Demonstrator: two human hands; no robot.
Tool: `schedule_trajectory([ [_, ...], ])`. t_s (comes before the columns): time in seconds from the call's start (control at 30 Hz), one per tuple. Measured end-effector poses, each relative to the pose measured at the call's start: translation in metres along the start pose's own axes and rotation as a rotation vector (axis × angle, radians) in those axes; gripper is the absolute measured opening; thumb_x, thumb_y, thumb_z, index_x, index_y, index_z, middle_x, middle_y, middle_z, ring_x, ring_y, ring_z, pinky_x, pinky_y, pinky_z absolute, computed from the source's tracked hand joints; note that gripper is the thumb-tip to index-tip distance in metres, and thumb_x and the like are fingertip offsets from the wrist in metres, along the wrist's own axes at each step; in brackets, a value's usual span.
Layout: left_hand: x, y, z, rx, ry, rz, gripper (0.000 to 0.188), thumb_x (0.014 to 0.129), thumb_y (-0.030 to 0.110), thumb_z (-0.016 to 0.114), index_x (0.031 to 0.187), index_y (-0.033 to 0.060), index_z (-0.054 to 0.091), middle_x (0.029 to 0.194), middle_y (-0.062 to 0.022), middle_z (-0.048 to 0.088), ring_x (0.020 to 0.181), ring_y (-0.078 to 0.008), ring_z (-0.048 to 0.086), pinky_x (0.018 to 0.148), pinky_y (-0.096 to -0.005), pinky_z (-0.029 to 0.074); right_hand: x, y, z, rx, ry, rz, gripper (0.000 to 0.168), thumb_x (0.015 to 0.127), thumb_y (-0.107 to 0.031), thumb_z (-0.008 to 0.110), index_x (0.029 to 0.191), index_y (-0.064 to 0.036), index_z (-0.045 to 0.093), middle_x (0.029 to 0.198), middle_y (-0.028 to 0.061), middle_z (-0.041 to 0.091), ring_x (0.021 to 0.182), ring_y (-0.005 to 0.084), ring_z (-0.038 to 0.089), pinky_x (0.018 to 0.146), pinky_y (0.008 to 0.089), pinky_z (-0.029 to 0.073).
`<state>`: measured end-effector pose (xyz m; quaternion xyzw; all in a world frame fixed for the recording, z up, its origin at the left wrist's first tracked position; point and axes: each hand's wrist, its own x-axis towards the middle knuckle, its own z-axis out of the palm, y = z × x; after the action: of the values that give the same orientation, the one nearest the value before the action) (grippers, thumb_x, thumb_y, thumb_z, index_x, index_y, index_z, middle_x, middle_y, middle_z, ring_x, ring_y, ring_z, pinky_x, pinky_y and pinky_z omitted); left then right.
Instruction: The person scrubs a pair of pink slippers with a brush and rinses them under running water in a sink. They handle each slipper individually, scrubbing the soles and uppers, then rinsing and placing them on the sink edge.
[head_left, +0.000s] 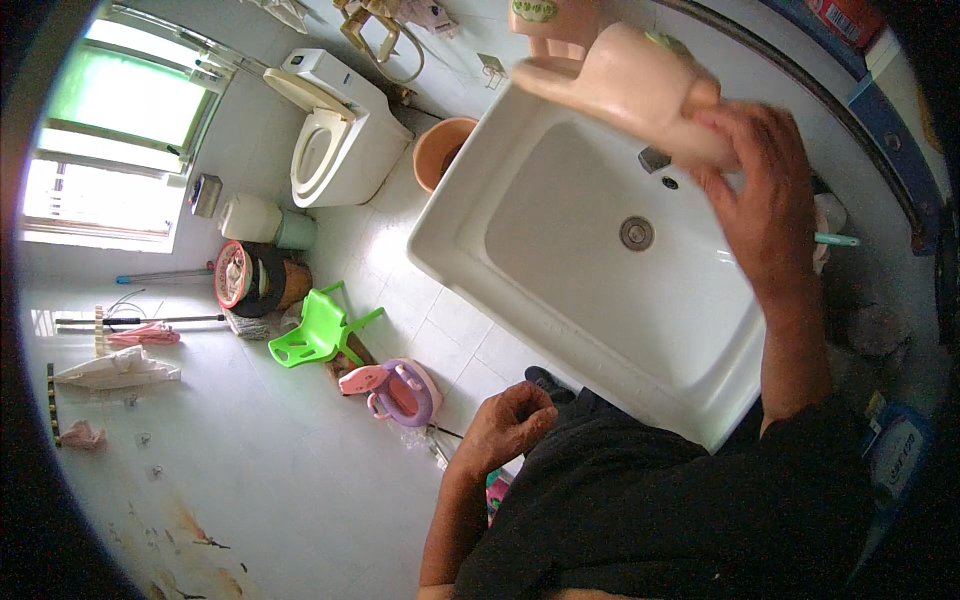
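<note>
My right hand (765, 180) grips the end of a pale pink plastic slipper (637, 82) with a green decoration, blurred by motion. It is raised over the back rim of a white ceramic washbasin (517, 315). Another pink slipper (566, 22), bearing a green patch, shows partly at the top edge. In the basin's bowl are a drain (637, 233) and a small overflow hole (670, 182); the tap (654, 159) is half covered by my right arm and the slipper. My left hand (514, 420) hangs by my dark clothing, fingers curled, with nothing visible in it.
Beyond the basin stand an orange bucket (435, 154) and a toilet (322, 154) with its lid raised. A green child's chair (319, 330) and a purple-pink child's potty seat (409, 394) sit on the tiled floor. A mop (247, 324) and stacked basins (232, 274) are by the wall.
</note>
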<state>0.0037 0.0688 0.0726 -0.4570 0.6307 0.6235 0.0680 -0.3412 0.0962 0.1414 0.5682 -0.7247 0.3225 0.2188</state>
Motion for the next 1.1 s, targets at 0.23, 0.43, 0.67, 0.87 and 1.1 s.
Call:
schedule_trajectory([
  [0.23, 0.002, 0.003, 0.003, -0.05, -0.028, 0.024, 0.02, 0.092, 0.023, 0.068, 0.091, 0.0033, 0.062, 0.074, 0.0019, 0.057, 0.067, -0.0074, 0.051, 0.057, -0.0241, 0.043, -0.129, -0.015, 0.081, 0.264, -0.298, -0.101, 0.049, 0.065, 0.001, 0.074, 0.106, -0.011, 0.05, 0.104, 0.0131, 0.054, 0.094, 0.0348, 0.054, 0.085, 0.047, 0.042],
  [0.43, -0.003, 0.007, -0.001, 0.026, -0.039, 0.012, 0.018, 0.091, 0.02, 0.067, 0.089, 0.0028, 0.061, 0.073, 0.0023, 0.055, 0.067, -0.007, 0.049, 0.057, -0.024, 0.042, -0.241, 0.027, 0.143, -0.026, -0.532, 0.025, 0.034, 0.078, -0.015, 0.067, 0.109, -0.006, 0.056, 0.104, 0.0164, 0.057, 0.1, 0.0347, 0.056, 0.086, 0.0477, 0.047],
  [0.67, 0.001, 0.014, 0.009, -0.028, -0.119, 0.008, 0.02, 0.09, 0.021, 0.067, 0.086, 0.0023, 0.061, 0.071, 0.0023, 0.053, 0.066, -0.0071, 0.048, 0.055, -0.026, 0.04, -0.147, 0.023, 0.095, 0.382, -0.921, 0.343, 0.029, 0.088, -0.014, 0.065, 0.115, -0.007, 0.059, 0.094, 0.0141, 0.067, 0.08, 0.0305, 0.068, 0.075, 0.0424, 0.055],
  [0.87, 0.003, 0.005, 0.009, -0.044, -0.052, 0.003, 0.021, 0.09, 0.022, 0.067, 0.09, 0.0018, 0.062, 0.072, 0.0022, 0.055, 0.067, -0.007, 0.049, 0.057, -0.025, 0.042, -0.059, 0.041, 0.102, 1.458, -0.247, 1.06, 0.034, 0.099, -0.026, 0.055, 0.125, -0.005, 0.053, 0.108, 0.009, 0.067, 0.088, 0.0201, 0.069, 0.067, 0.0312, 0.054],
  [1.1, 0.004, 0.014, 0.006, -0.108, -0.062, 0.008, 0.02, 0.09, 0.022, 0.07, 0.091, 0.0039, 0.062, 0.076, 0.0013, 0.06, 0.07, -0.0069, 0.053, 0.062, -0.0232, 0.045, -0.035, 0.072, 0.108, 2.005, -0.085, 1.099, 0.032, 0.099, -0.026, 0.055, 0.111, 0.003, 0.058, 0.113, 0.0147, 0.067, 0.102, 0.0247, 0.067, 0.083, 0.0352, 0.058],
])
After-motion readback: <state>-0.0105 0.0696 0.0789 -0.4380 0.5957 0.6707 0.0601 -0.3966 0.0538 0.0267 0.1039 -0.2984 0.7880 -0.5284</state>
